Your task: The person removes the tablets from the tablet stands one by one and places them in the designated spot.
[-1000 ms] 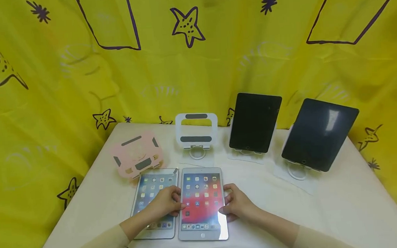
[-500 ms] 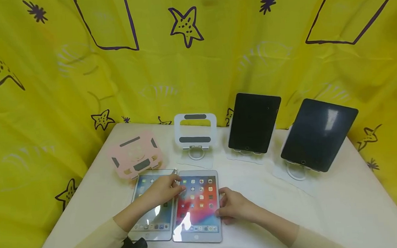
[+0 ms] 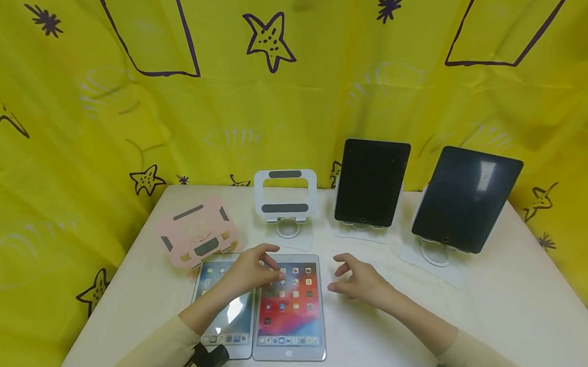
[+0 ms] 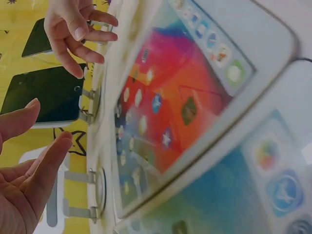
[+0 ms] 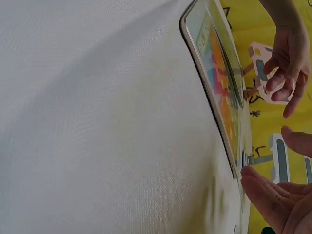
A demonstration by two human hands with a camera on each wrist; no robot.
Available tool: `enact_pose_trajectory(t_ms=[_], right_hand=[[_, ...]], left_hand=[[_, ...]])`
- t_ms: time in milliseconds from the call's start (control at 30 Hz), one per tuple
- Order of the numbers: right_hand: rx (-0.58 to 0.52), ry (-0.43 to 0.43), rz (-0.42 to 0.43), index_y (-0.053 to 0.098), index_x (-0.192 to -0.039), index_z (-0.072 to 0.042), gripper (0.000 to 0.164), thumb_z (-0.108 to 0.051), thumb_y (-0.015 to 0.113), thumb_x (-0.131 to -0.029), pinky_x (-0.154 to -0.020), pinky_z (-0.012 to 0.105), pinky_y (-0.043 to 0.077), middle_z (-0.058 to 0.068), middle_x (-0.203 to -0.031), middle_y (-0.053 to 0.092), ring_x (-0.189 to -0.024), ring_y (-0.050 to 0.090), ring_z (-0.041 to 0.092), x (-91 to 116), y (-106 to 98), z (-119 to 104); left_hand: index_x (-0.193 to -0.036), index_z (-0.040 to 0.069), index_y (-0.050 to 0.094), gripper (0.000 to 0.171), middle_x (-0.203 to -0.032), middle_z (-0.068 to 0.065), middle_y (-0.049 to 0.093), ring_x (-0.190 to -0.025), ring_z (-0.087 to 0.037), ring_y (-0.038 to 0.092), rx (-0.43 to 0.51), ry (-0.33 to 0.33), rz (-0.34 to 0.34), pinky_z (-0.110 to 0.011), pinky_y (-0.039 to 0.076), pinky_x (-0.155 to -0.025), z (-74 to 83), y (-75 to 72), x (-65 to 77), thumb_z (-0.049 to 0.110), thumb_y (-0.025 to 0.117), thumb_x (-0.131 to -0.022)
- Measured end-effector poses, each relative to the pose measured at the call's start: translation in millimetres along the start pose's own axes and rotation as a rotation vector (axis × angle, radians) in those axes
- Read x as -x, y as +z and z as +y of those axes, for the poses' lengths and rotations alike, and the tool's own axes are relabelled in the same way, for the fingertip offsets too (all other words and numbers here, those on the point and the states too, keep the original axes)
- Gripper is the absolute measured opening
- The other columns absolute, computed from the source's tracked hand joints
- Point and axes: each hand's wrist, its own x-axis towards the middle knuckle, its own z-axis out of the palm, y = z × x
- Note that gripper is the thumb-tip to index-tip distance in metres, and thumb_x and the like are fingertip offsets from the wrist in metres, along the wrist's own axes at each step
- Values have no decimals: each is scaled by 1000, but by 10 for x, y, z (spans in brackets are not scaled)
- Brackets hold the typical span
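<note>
Two white-framed tablets with lit screens lie flat, side by side, on the white-covered table. The right tablet [image 3: 290, 320] shows a red and blue home screen. Over the upper part of both hovers my left hand [image 3: 250, 270], hiding some of the left tablet [image 3: 234, 323]. Its thumb and fingers are apart with nothing between them, as the left wrist view shows. My right hand [image 3: 361, 279] is in the air just right of the right tablet, fingers loosely bent and holding nothing. In the right wrist view a gap separates its thumb [image 5: 297, 141] from the fingers.
Behind the tablets stand a pink stand [image 3: 197, 231] and a white stand [image 3: 286, 197], neither bearing a tablet. Two dark-screened tablets lean on stands at the right: one black tablet [image 3: 373, 183] and another [image 3: 467, 198]. A yellow patterned curtain [image 3: 173, 117] hangs behind.
The right tablet has shifted left against the other one. Both hands have let go of it and lifted; my right hand has drawn away to the right, my left hand up and away.
</note>
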Motion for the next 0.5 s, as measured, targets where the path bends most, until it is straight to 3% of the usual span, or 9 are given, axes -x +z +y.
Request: enact_pose_trajectory(t_ms=[167, 333, 500], right_hand=[[20, -48, 61, 42, -138, -7, 83, -31, 83, -70, -67, 31, 56, 12, -115, 61, -83, 67, 19, -31, -41, 29], [-11, -98, 129, 36, -142, -10, 86, -32, 82, -72, -76, 37, 57, 15, -125, 56, -99, 64, 27, -65, -78, 44], [-5, -148, 233, 32, -143, -11, 90, -34, 82, -72, -86, 45, 53, 18, -132, 51, -108, 60, 33, -78, -121, 65]], left_hand=[[-135, 1, 44, 71, -107, -18, 64, -73, -25, 68, 78, 13, 4, -32, 57, -60, 68, 18, -56, 14, 79, -75], [-142, 10, 34, 86, -119, -18, 58, -89, -24, 69, 126, 5, 61, -34, 58, -64, 138, 90, -123, 14, 83, -71], [-144, 12, 31, 90, -121, -17, 57, -95, -27, 67, 147, 71, 107, -36, 58, -68, 183, 144, -191, 15, 84, -71]])
